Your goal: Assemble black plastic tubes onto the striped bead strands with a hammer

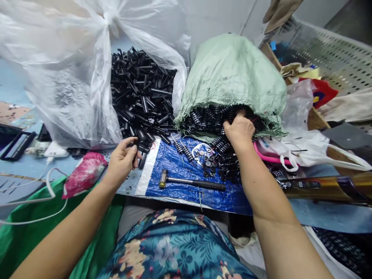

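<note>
My left hand [124,158] is closed, its thumb and fingers pinched on a small black plastic piece that mostly hides behind them. It is at the near edge of a heap of black plastic tubes [142,85], which spills from a clear plastic bag [100,77]. My right hand [240,130] reaches into the mouth of a green woven sack [235,69]. Black ridged rollers with pale dots [203,118] fill that opening. The fingertips are hidden among them, so I cannot tell what they grip.
A hammer [192,183] lies on a blue plastic sheet [174,162], near loose black discs [209,164]. A pink patterned bundle [85,172] and white cables [52,192] lie at left. At right are a white plastic bag [308,149], a golden-brown tube [328,188] and a perforated basket [340,54].
</note>
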Available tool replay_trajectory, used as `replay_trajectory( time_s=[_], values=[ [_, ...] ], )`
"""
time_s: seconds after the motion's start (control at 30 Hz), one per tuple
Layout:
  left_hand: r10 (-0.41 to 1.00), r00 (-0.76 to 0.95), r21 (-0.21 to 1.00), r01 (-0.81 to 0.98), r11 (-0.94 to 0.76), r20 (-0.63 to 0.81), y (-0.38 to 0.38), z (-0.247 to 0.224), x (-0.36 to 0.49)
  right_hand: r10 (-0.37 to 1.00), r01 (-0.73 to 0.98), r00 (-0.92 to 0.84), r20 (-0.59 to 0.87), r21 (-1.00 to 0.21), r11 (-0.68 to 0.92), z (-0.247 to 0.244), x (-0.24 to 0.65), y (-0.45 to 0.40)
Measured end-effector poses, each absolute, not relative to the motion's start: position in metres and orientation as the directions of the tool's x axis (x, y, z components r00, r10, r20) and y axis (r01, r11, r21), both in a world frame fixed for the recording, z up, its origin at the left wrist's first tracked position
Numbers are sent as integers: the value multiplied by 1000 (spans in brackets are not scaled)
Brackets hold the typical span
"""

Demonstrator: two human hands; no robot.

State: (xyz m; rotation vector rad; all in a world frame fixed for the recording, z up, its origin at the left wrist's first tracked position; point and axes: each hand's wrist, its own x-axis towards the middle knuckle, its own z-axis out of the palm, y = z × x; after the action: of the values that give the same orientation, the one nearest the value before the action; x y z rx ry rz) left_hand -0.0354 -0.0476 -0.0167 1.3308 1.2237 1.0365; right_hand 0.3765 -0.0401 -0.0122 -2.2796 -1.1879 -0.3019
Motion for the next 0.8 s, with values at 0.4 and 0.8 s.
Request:
replay_trajectory(
  time_s=[0.4,0.8],
  values=[
    [836,484,965,88,248,-259,-93,-20,0,508,341,785,355,-932,124,-12,327,-121],
    [879,473,996,88,27,-66,-128,-20,57,873,-640,358,-331,-768,-29,-27,198,-169]
  ],
)
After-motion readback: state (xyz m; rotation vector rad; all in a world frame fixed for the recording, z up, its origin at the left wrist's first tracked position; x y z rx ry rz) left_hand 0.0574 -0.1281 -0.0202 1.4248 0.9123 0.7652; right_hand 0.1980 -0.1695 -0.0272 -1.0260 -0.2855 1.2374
